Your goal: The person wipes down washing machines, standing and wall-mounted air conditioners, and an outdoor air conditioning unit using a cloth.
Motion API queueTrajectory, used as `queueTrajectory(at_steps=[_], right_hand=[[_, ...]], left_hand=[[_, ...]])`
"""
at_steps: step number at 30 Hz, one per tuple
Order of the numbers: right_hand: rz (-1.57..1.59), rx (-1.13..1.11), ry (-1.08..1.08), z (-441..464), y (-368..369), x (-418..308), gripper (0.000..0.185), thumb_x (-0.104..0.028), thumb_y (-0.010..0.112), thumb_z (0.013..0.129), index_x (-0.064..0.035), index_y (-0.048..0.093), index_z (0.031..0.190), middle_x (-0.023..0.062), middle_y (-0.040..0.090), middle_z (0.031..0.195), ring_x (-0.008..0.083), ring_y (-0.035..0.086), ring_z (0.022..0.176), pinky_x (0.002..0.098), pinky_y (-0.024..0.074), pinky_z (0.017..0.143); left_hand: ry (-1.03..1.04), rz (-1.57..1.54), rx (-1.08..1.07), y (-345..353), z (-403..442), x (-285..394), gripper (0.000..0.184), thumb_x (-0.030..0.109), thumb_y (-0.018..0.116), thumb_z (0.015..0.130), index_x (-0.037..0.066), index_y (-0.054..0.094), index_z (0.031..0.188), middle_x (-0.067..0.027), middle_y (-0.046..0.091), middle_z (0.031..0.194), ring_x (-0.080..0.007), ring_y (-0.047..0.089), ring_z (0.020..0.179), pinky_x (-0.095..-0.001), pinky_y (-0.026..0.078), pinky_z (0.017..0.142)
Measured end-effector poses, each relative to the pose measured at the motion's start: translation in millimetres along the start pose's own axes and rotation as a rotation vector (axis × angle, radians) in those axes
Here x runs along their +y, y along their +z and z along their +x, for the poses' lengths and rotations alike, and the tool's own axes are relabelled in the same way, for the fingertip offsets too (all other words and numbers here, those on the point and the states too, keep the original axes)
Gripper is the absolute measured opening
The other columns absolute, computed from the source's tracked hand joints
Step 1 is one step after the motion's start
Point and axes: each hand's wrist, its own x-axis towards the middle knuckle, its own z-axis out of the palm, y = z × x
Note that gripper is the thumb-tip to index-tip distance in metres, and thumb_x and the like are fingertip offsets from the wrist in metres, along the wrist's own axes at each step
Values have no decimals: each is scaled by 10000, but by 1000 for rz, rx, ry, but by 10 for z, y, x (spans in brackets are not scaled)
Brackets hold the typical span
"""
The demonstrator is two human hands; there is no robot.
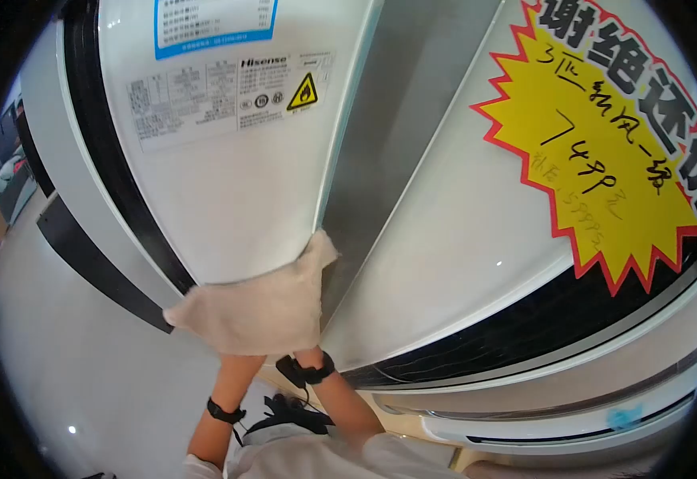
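A pale beige cloth lies against the lower part of a tall white appliance with a Hisense label. Both of my forearms reach up to this cloth from below, side by side, each with a black strap at the wrist. Both hands are hidden behind or under the cloth, so their fingers do not show. One corner of the cloth sticks up at the right, beside the appliance's edge. Dark stripes run down the appliance's left side.
Right of a grey gap stands another white appliance with a yellow, red-edged price sign. More curved units stand at the lower right. A dark curved panel and pale floor are at the left.
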Motion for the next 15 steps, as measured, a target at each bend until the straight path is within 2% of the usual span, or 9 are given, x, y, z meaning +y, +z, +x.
queueTrajectory(at_steps=[1,3,6,8,11,15], right_hand=[[-5,-1,-8,80,-10,-39,680,-342,589,995,-37,349,1553,277,208,1610,419,246,1471,531,233,1187],[-9,-5,-25,262,-16,-128,677,-342,590,995,-34,354,1550,286,199,1611,428,235,1475,537,227,1188],[-30,-11,-50,295,-10,-214,672,-341,590,995,-31,361,1546,300,184,1612,443,218,1480,547,219,1189],[-55,-4,-73,151,-3,-222,669,-340,590,995,-28,366,1543,310,175,1613,453,207,1484,553,213,1190],[-98,4,-120,-134,11,-222,664,-340,591,995,-25,374,1538,324,160,1614,467,191,1489,563,205,1191],[-130,39,-210,-290,94,-297,658,-338,591,995,-20,384,1533,343,141,1615,487,169,1496,576,193,1193]], left_hand=[[22,-65,39,-47,52,7,591,378,686,921,61,578,1409,-182,571,1439,-397,464,1376,-545,296,1167],[-3,-215,-26,-136,107,25,546,333,656,949,52,578,1410,-191,567,1442,-417,449,1384,-533,297,1174],[-162,-460,-252,-191,25,75,522,295,654,947,71,577,1412,-178,567,1445,-406,460,1377,-512,325,1160],[-315,-589,-301,-151,-127,142,529,279,664,939,93,565,1425,-164,559,1457,-391,488,1357,-506,359,1138],[-181,-462,-231,201,-446,161,572,286,641,960,97,489,1479,-155,507,1505,-369,455,1392,-493,347,1156],[-68,-291,-251,178,-484,91,609,299,598,1002,67,397,1528,-151,449,1548,-343,397,1442,-461,311,1196]])
